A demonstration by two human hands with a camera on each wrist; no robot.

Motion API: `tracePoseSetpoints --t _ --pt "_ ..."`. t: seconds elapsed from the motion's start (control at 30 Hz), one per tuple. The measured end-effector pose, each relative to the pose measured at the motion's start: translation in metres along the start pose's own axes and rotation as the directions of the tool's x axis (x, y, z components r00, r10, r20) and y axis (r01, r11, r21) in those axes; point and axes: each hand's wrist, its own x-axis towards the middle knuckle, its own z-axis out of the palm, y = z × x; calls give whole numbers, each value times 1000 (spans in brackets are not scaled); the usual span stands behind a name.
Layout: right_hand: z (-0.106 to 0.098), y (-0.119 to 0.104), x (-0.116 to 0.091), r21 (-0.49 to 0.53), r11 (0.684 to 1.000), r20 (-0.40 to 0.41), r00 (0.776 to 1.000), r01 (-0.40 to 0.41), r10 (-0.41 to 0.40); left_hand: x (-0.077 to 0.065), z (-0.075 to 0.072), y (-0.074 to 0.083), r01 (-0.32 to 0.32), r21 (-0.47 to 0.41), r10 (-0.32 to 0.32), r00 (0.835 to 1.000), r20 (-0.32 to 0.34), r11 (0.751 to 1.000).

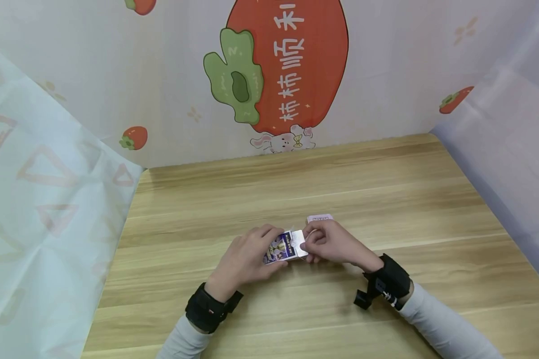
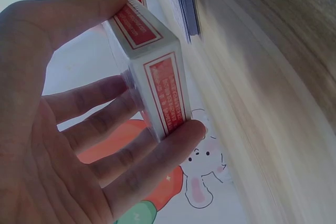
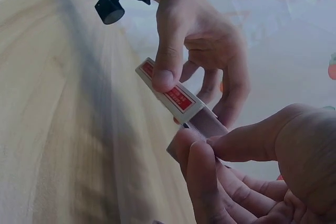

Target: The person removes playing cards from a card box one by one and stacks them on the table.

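Observation:
My left hand (image 1: 247,254) grips a small playing-card box (image 1: 278,248) by its long edges, thumb on one side and fingers on the other. A dark blue picture covers its upper face; the narrow sides of the card box (image 2: 167,95) are white with red panels. At the box's right end my right hand (image 1: 334,242) pinches the pale end flap (image 1: 299,243) between thumb and index finger. In the right wrist view, the box (image 3: 178,98) is tilted above the table. A stack of cards (image 1: 320,218) lies just behind the right hand, partly hidden by it.
The wooden table (image 1: 197,199) spreads around both hands. A white printed cloth (image 1: 386,75) hangs behind it, with more sheeting at the left and right sides. Black camera bands sit on the left wrist (image 1: 208,307) and right wrist (image 1: 388,279).

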Motion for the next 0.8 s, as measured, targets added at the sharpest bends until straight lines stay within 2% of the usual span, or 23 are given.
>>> tracePoseSetpoints --t 0.23,0.53,0.8 --pt "-11 -2 -1 3 1000 -19 1000 -16 16 0 -2 -2 34 -5 -34 999 7 999" --pt "-30 -4 -4 42 999 19 1000 -23 22 -1 -5 -7 72 -5 -72 997 19 997" --pt "-45 -10 -8 -9 1000 -40 999 -11 11 -2 -9 -9 82 4 -83 997 10 997"
